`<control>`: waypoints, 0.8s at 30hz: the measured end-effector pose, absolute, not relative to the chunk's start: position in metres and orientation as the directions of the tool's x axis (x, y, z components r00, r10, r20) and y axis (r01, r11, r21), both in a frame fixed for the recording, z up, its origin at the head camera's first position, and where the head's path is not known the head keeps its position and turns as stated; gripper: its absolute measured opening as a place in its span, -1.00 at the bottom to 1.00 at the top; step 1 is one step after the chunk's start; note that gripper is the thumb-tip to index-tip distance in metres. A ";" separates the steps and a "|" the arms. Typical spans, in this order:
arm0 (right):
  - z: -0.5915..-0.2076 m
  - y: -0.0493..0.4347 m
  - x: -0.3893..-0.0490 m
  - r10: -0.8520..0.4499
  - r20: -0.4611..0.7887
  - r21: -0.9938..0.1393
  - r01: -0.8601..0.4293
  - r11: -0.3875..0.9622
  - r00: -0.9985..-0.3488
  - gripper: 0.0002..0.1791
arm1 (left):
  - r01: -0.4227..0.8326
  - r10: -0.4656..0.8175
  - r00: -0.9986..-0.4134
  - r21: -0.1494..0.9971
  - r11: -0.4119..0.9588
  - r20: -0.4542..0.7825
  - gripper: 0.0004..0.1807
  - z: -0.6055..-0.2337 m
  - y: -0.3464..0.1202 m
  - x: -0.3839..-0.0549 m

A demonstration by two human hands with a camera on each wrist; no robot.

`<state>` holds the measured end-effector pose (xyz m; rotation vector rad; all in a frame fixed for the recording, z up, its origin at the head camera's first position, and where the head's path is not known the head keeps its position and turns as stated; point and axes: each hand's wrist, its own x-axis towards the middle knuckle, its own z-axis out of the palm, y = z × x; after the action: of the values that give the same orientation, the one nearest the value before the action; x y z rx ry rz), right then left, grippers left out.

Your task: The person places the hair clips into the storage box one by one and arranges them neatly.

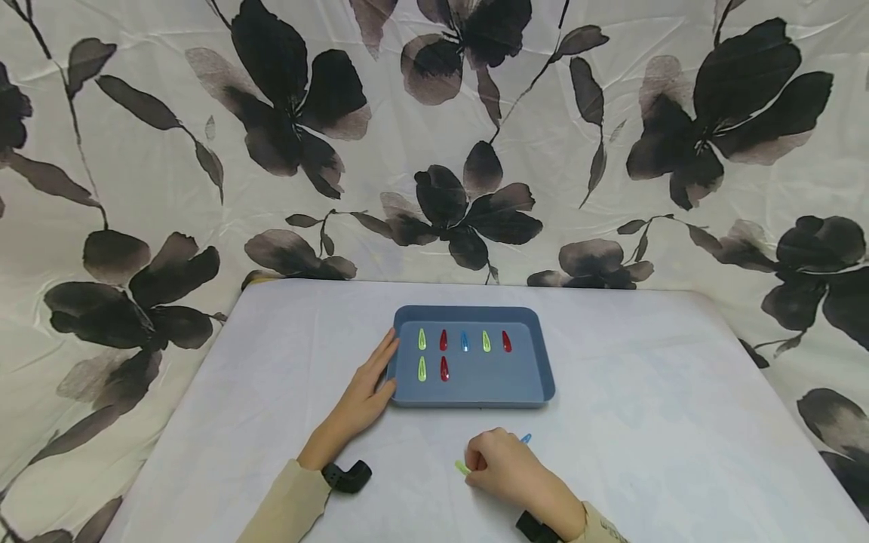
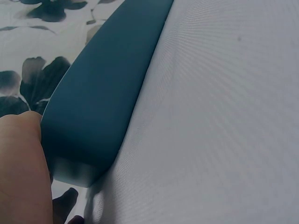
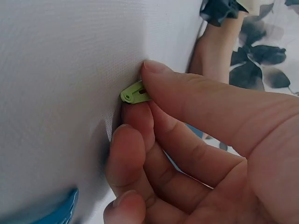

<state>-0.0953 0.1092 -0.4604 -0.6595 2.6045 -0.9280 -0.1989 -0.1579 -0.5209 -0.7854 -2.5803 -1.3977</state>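
A blue-grey tray [image 1: 498,388] lies on the table, and my left hand [image 1: 363,396] rests along its left edge with fairly straight fingers. In the left wrist view the thumb lies against the tray's outer wall [image 2: 98,93]. Close in front of the tray, my right hand [image 1: 509,467] pinches a green snap hair clip [image 3: 133,93] between thumb and fingertips, right at the table surface. A blue hair clip [image 1: 526,438] lies just beyond that hand, partly hidden by it. Inside the tray, green, red and blue clips stand in two rows, the front row holding a green clip [image 1: 422,369] and a red clip [image 1: 444,369].
The table is covered with a white cloth [image 1: 645,422]. Behind it hangs a curtain [image 1: 380,128] with dark flowers. Black bands [image 1: 348,477] sit on both wrists.
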 end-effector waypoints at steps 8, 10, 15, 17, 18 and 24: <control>-0.459 0.110 -0.097 -0.523 -0.102 -0.685 -0.321 0.654 -0.846 -0.70 | 0.488 0.387 -0.861 0.750 0.447 0.329 -0.22 -0.521 -0.158 -0.199; -0.457 0.110 -0.098 -0.525 -0.091 -0.694 -0.324 0.643 -0.847 -0.72 | 0.487 0.387 -0.861 0.752 0.445 0.329 -0.22 -0.521 -0.158 -0.199; -0.455 0.111 -0.100 -0.531 -0.044 -0.716 -0.344 0.607 -0.846 -0.78 | 0.487 0.386 -0.861 0.754 0.441 0.331 -0.22 -0.521 -0.158 -0.199; -0.455 0.111 -0.101 -0.528 -0.022 -0.729 -0.348 0.590 -0.849 -0.79 | 0.490 0.386 -0.860 0.750 0.445 0.333 -0.23 -0.522 -0.158 -0.199; -0.455 0.111 -0.102 -0.525 -0.007 -0.731 -0.354 0.584 -0.851 -0.79 | 0.490 0.386 -0.860 0.748 0.448 0.333 -0.23 -0.522 -0.158 -0.199; -0.455 0.113 -0.104 -0.529 0.054 -0.794 -0.357 0.492 -0.847 -0.72 | 0.481 0.383 -0.865 0.752 0.451 0.324 -0.22 -0.522 -0.158 -0.199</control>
<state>-0.1035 0.1129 -0.4548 -0.7637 2.5381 -1.2802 -0.1991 -0.1578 -0.5217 -0.7724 -2.5828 -1.3929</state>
